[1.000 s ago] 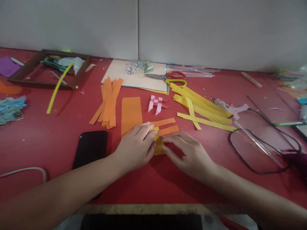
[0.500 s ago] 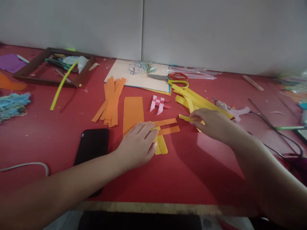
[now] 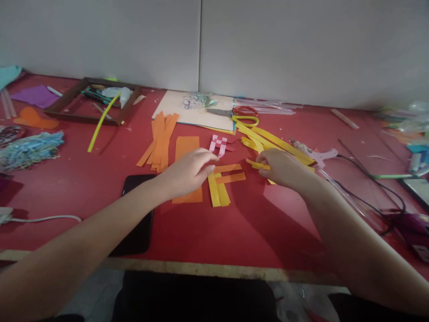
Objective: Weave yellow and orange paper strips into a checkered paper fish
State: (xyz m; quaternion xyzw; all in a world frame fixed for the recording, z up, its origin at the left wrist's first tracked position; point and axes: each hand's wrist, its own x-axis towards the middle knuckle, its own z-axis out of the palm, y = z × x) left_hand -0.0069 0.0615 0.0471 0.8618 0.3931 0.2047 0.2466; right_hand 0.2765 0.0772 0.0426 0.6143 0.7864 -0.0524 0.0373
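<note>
My left hand [image 3: 192, 172] is open, its thumb and fingers apart, just left of a small weave of paper strips. Two yellow strips [image 3: 217, 194] in this weave point toward me, and two orange strips [image 3: 231, 178] stick out to the right. Partly under my left hand is a wide orange paper piece [image 3: 187, 145]. My right hand [image 3: 279, 167] is closed, pinching a yellow paper strip [image 3: 253, 163] beside the pile of yellow strips [image 3: 284, 145]. A pink and red woven paper piece [image 3: 219, 142] lies beyond both hands.
Orange strips [image 3: 161, 143] lie in a pile at left of centre, near a black phone [image 3: 137, 232]. Scissors [image 3: 246, 118] rest at the edge of stacked paper sheets [image 3: 194, 116]. A brown frame [image 3: 83, 117], a pink glue gun [image 3: 323, 155] and cables flank the work.
My left hand has lifted off the weave and shifted up and left, uncovering the yellow strips. My right hand stays at the yellow strip. The camera view has shifted slightly.
</note>
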